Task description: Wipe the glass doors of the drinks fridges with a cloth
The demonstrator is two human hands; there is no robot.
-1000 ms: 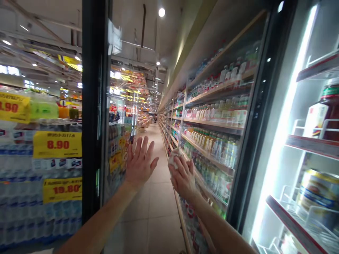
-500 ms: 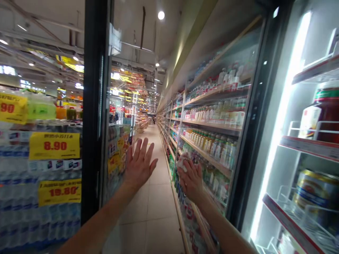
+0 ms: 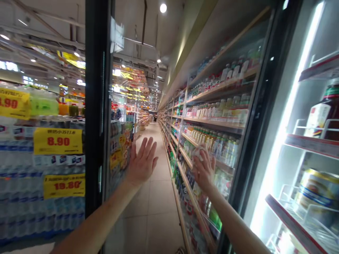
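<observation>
In front of me is a glass door with a black frame (image 3: 96, 106), standing out from a lit drinks cooler. My left hand (image 3: 142, 158) lies flat against the glass with fingers spread, holding nothing. To its right, my right hand (image 3: 204, 173) presses a crumpled whitish cloth (image 3: 198, 153) to the pane. The fingers lie over the cloth, partly covering it, and are slightly blurred. Through or reflected in the glass, shelves of bottles (image 3: 219, 144) appear behind my right hand.
At right, open cooler shelves (image 3: 312, 145) hold a dark bottle (image 3: 321, 109) and a gold can (image 3: 315, 190). On the left are stacked water bottles (image 3: 23, 197) with yellow price signs (image 3: 57, 141). A tiled floor (image 3: 153, 197) runs down the aisle.
My right hand has slid to the right across the glass with the cloth. The left hand keeps nearly the same place, and the view has shifted slightly.
</observation>
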